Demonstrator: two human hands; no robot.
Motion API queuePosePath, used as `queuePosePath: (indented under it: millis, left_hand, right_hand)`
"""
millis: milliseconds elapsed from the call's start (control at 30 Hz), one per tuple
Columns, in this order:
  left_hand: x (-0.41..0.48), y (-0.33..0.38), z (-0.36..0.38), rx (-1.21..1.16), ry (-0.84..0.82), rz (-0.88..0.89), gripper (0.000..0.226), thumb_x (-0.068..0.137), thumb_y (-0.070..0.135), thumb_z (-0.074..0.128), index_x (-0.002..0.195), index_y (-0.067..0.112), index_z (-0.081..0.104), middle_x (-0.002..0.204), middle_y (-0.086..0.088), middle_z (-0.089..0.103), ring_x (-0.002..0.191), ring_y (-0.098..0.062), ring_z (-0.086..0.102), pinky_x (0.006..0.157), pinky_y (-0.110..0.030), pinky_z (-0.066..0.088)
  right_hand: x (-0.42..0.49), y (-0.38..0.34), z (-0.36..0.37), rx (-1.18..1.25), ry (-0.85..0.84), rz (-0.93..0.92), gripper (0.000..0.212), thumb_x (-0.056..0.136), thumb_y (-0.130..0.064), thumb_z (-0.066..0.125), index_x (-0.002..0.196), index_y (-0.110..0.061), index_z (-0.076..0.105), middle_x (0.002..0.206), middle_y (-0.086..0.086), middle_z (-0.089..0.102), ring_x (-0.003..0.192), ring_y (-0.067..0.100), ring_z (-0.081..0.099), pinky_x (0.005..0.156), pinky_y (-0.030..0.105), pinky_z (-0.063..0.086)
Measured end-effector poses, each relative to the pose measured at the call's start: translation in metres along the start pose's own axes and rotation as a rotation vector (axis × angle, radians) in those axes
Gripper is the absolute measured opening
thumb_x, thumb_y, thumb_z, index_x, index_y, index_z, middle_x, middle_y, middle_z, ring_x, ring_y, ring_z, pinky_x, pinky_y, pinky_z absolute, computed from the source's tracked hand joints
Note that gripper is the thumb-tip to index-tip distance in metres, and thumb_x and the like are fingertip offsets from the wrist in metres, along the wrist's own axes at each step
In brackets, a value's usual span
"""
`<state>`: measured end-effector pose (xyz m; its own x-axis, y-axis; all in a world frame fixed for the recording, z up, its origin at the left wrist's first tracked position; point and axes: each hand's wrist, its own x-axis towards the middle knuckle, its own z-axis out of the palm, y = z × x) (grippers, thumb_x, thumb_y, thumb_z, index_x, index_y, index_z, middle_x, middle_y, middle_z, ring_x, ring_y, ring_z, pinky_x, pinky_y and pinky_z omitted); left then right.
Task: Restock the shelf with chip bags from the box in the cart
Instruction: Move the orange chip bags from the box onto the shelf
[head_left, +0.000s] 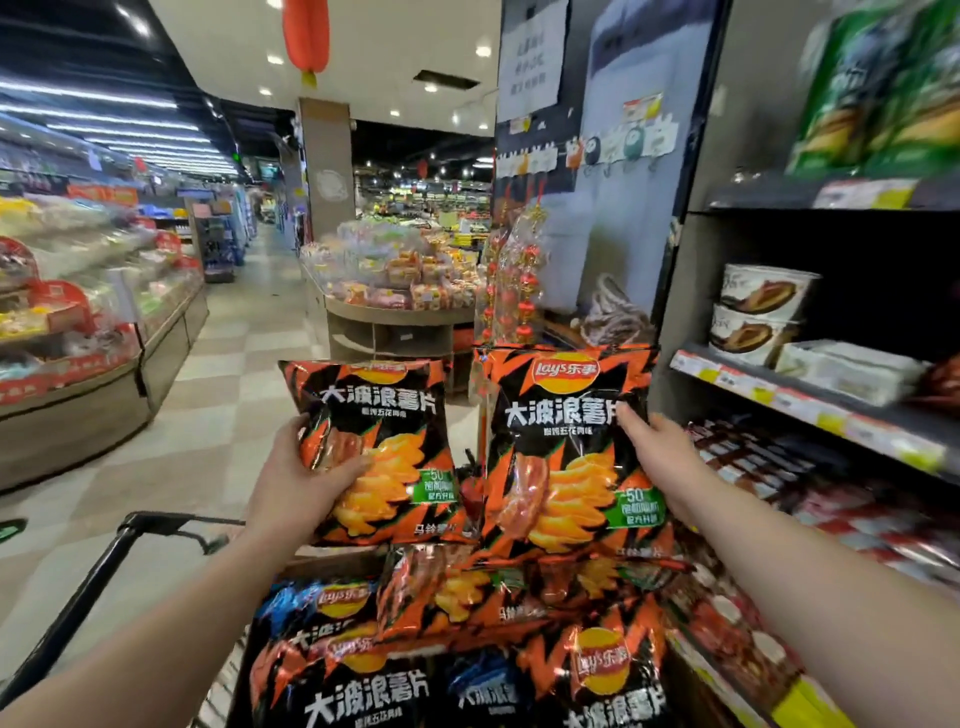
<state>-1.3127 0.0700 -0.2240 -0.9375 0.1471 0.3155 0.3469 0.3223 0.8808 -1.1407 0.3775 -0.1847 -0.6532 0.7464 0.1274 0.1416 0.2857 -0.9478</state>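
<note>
The shelf (810, 410) lies right of the right hand (660, 457), which grips an upright chip bag (566, 447); the farther left hand (301, 478) grips a second bag (384, 447).

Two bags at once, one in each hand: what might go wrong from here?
The right hand pinches its chip bag only at one edge, so it may slip onto the bags below. The left hand grips the other bag across its side; a hard squeeze might crush chips.
</note>
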Motion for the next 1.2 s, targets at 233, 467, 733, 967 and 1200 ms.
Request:
queuePosePath:
  millis: [233, 467, 733, 967, 1200]
  left_hand:
    - [-0.003, 0.055, 0.087, -0.068, -0.14, 0.109, 0.086, 0.062, 0.042, 0.083, 0.134, 0.033, 0.038, 0.124, -0.009, 0.06, 0.106, -0.029, 0.057, 0.089, -0.045, 0.046]
    - [-0.048, 0.13, 0.181, -0.135, -0.284, 0.215, 0.087, 0.067, 0.036, 0.083, 0.14, 0.022, 0.037, 0.133, -0.013, 0.054, 0.116, -0.035, 0.052, 0.098, -0.048, 0.042]
    - [-0.121, 0.216, 0.292, -0.28, -0.381, 0.277, 0.082, 0.068, 0.036, 0.082, 0.137, 0.028, 0.039, 0.128, -0.006, 0.056, 0.112, -0.025, 0.053, 0.09, -0.037, 0.041]
    - [-0.181, 0.281, 0.378, -0.373, -0.392, 0.31, 0.08, 0.068, 0.035, 0.082, 0.135, 0.027, 0.04, 0.11, 0.007, 0.055, 0.097, -0.016, 0.053, 0.083, -0.031, 0.039]
    - [-0.216, 0.316, 0.432, -0.395, -0.427, 0.327, 0.083, 0.069, 0.037, 0.081, 0.138, 0.028, 0.036, 0.12, 0.004, 0.052, 0.108, -0.017, 0.05, 0.087, -0.032, 0.039]
  right_hand:
    - [-0.022, 0.005, -0.114, 0.052, 0.232, -0.021, 0.031, 0.092, -0.043, 0.05, 0.11, -0.02, 0.06, 0.106, 0.003, 0.066, 0.095, 0.02, 0.063, 0.086, 0.035, 0.049]
    - [-0.045, 0.019, -0.245, -0.004, 0.448, -0.03, 0.035, 0.091, -0.043, 0.051, 0.112, -0.017, 0.061, 0.101, 0.0, 0.066, 0.09, 0.016, 0.062, 0.077, 0.03, 0.049]
    - [-0.069, 0.037, -0.397, -0.072, 0.612, -0.04, 0.027, 0.092, -0.046, 0.047, 0.097, -0.022, 0.059, 0.088, -0.006, 0.064, 0.08, 0.009, 0.058, 0.061, 0.025, 0.042]
    - [-0.079, 0.046, -0.511, -0.098, 0.719, -0.067, 0.019, 0.093, -0.043, 0.048, 0.091, -0.025, 0.056, 0.095, -0.002, 0.059, 0.073, 0.004, 0.05, 0.067, 0.027, 0.044]
    - [-0.063, 0.067, -0.583, -0.063, 0.841, -0.087, 0.04, 0.093, -0.041, 0.048, 0.118, -0.01, 0.057, 0.105, 0.004, 0.059, 0.088, 0.02, 0.054, 0.077, 0.031, 0.04]
